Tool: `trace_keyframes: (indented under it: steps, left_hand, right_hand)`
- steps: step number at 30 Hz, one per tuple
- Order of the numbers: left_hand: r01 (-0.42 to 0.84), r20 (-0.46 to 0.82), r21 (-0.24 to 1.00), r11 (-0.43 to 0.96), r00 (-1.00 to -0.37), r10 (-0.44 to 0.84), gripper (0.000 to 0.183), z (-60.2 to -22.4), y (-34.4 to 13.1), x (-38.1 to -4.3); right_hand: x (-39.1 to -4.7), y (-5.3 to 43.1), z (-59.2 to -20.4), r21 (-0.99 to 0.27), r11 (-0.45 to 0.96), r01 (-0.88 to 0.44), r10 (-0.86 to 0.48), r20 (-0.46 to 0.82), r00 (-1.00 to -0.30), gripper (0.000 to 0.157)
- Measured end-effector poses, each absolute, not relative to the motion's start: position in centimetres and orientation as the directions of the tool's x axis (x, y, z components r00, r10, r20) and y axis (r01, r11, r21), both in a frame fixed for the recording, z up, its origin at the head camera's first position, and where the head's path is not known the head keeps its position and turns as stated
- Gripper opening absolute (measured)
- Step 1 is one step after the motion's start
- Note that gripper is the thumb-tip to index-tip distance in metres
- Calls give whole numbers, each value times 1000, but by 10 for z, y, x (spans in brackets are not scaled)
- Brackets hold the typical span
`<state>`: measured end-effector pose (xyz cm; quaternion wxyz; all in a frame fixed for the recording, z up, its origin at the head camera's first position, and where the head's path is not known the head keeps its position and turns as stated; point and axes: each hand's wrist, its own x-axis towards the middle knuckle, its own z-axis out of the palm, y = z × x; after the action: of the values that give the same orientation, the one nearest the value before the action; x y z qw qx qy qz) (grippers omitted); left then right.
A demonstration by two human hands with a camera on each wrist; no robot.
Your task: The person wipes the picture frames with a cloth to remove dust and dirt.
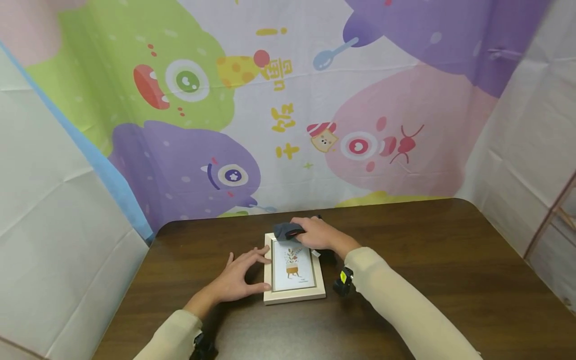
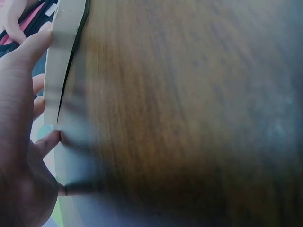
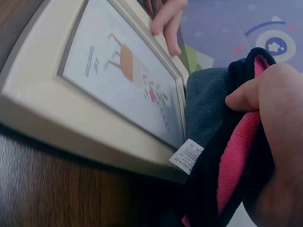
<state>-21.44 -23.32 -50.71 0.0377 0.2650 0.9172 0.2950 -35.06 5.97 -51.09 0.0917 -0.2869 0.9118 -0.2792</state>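
Observation:
A cream picture frame [image 1: 294, 299] lies flat on the dark wooden table, showing a print of a potted plant [image 1: 292, 267]. At the frame's left side, my left hand [image 1: 236, 277] spreads its fingers, with thumb and fingertips touching the edge. My right hand [image 1: 319, 234] grips a bunched dark grey cloth [image 1: 287, 231] over the frame's top end. In the right wrist view the cloth [image 3: 208, 97] shows a pink inner side and a white printed label [image 3: 187, 156], and it covers the top of the print.
The brown table [image 1: 405, 235] extends on both sides of the frame. A cartoon-printed curtain [image 1: 288, 185] hangs at its far edge, with pale sheets [image 1: 58, 225] at the sides. Black wrist cameras [image 1: 344, 282] sit on both of the person's forearms.

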Motion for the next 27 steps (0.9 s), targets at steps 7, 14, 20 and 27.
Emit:
trace_keyframes:
  steps: [7, 14, 20, 27]
  left_hand:
    - [469, 98, 566, 678, -855, 509, 56, -507, -234, -214]
    - [453, 79, 571, 684, -860, 504, 56, -507, -233, -215]
    - [449, 72, 571, 687, -861, 503, 57, -508, -233, -215]
    - [457, 79, 571, 682, -857, 508, 56, -510, -234, -216]
  right_hand:
    - [-329, 73, -480, -572, 667, -478, -577, 9, -817, 30]
    - [-332, 87, -478, -584, 678, -447, -557, -11, -831, 30]
    - [-370, 93, -518, -579, 681, -448, -546, 7, -838, 35]
    - [-367, 87, -502, -536, 686, -492, -558, 47, -828, 42]
